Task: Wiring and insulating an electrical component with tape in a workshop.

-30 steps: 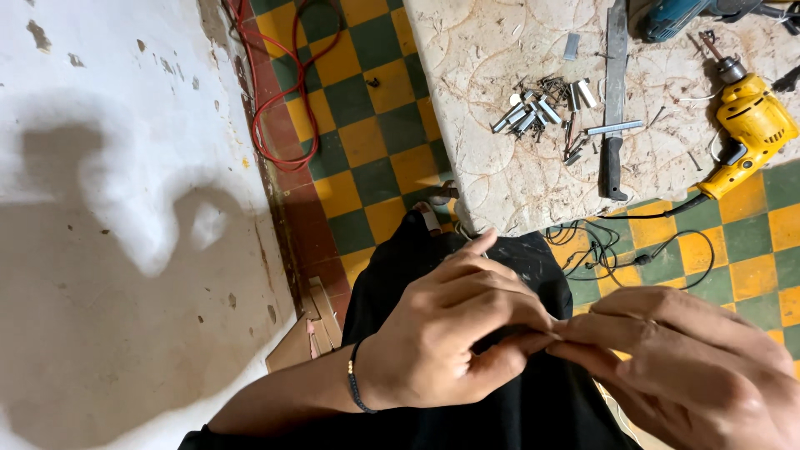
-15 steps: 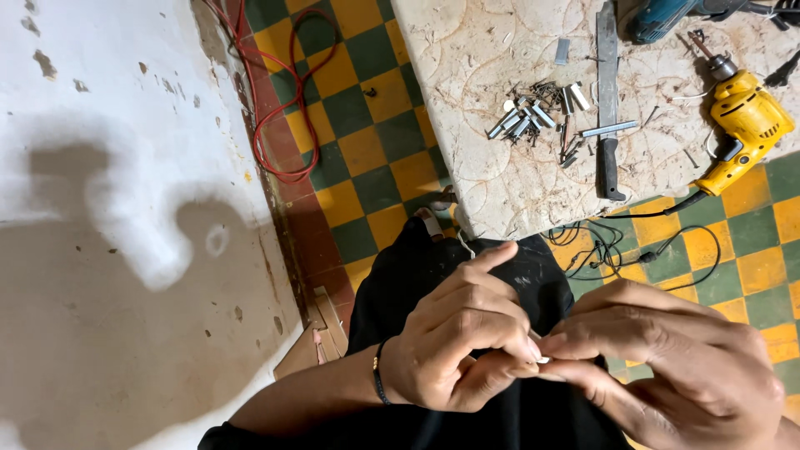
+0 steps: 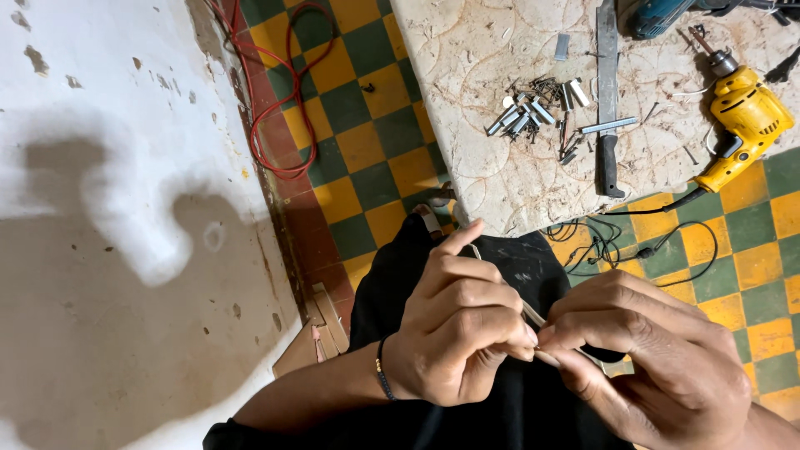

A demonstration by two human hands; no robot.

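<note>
both sets of fingertips pinched on a thin pale strip [image 3: 532, 314], over my lap. left hand [image 3: 454, 333] clamps its upper stretch, right hand [image 3: 658, 367] grips the lower end. strip's long axis runs up-left to down-right, passing between both hands; left is nearer its free tip. beyond: stone slab [image 3: 467, 100], metal clips [image 3: 525, 112], yellow drill [image 3: 737, 117], red cable [image 3: 271, 108].

The left hand [image 3: 454, 333] and right hand [image 3: 658, 358] meet low in view, fingers curled, fingertips pinched together; the left forearm comes in from the bottom edge.
</note>
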